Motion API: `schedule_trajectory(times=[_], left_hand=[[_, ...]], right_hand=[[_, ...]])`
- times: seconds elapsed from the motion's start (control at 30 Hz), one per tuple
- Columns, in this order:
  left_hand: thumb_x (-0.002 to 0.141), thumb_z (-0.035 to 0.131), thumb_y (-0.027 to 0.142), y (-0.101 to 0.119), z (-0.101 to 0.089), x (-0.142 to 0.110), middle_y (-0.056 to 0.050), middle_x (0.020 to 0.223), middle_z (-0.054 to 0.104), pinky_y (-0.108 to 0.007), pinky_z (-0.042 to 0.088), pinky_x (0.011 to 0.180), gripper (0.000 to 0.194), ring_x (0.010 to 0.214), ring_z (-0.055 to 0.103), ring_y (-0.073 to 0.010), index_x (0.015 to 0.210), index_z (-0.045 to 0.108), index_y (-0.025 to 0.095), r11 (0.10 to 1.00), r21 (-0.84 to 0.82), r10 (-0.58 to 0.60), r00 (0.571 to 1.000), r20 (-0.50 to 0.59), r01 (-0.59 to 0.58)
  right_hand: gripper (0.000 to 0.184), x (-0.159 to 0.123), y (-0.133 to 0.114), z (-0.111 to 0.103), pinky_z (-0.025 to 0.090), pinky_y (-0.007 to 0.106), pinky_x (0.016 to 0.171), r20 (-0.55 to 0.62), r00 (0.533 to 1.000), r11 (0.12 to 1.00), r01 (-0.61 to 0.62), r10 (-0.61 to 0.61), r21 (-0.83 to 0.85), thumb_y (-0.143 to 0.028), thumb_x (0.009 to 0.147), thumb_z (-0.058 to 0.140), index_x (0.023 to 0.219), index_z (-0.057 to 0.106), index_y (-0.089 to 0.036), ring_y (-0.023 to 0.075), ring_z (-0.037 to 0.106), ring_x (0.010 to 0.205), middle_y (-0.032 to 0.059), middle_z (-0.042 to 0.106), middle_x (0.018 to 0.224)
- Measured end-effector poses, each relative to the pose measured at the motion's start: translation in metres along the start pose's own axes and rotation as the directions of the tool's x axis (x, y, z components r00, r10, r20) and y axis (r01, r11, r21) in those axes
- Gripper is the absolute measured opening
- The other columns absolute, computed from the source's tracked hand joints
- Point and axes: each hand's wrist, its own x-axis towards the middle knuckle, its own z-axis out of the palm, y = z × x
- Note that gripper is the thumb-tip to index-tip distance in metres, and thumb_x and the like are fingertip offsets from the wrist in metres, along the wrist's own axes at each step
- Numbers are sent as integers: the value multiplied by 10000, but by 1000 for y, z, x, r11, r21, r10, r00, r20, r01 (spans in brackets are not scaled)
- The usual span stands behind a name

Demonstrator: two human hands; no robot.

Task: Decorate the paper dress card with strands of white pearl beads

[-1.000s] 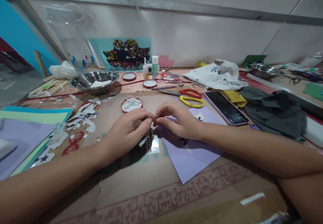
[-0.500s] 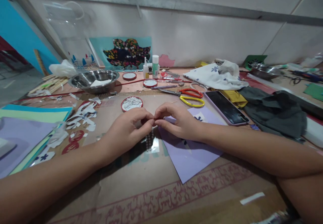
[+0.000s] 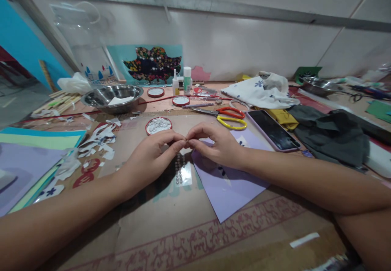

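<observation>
My left hand and my right hand meet at their fingertips above the table, both closed in a pinch. Whatever lies between the fingers is too small to make out. Just below the fingertips lies a clear sheet of small round gems in rows. My right hand hovers over a purple paper sheet, which bears white cut-outs with dark blue flower prints, partly hidden by the hand. Behind the left hand sits a red-rimmed lid filled with white beads.
Scissors with red and yellow handles and a phone lie beyond my right hand. Farther back stand a metal bowl, glue bottles and patterned white cloth. Paper scraps and coloured sheets lie at left.
Both hands keep their pinch with fingertips together, shifting only very slightly. A little more of the gem sheet shows beneath them. The view has moved slightly.
</observation>
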Motion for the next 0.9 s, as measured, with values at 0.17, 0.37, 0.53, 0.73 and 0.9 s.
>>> schedule_trajectory(times=[0.17,0.37,0.53,0.73,0.9], left_hand=[[992,468,320,1,1,0,7,843,688,-273,472,757,260,797,617,-160,936,694,206,999,-27,-33,999,5,34],[952,526,360,5,0,2,11,827,698,-278,488,760,234,776,619,-164,888,702,220,999,-12,-36,999,-10,35],[908,555,359,6,-1,4,8,774,698,-278,492,746,225,737,612,-165,825,703,212,997,-11,-71,997,-13,71],[914,467,339,11,-4,5,17,696,641,-267,455,652,263,675,580,-158,779,655,213,996,59,-65,998,26,64],[929,368,359,13,-33,13,16,556,430,-294,321,525,377,538,420,-148,577,357,224,966,258,-13,1000,-25,19]], right_hand=[[67,0,0,0,574,214,726,2,1000,1000,-20,20,17,-141,918,606,979,623,-163,101,720,779,9,729,863],[73,0,1,0,563,220,717,-8,1000,999,13,-14,-39,-147,913,597,973,629,-173,108,699,776,5,729,854],[66,0,1,-1,559,222,736,10,1000,999,19,-18,-33,-175,919,616,982,638,-172,110,697,786,6,736,863],[39,1,-1,-1,536,199,704,16,1000,998,24,-23,-63,-190,915,662,944,680,-171,97,697,746,-1,750,839],[20,1,3,-2,541,219,715,-3,1000,998,-22,22,-54,-175,913,667,929,679,-176,106,710,754,5,763,843]])
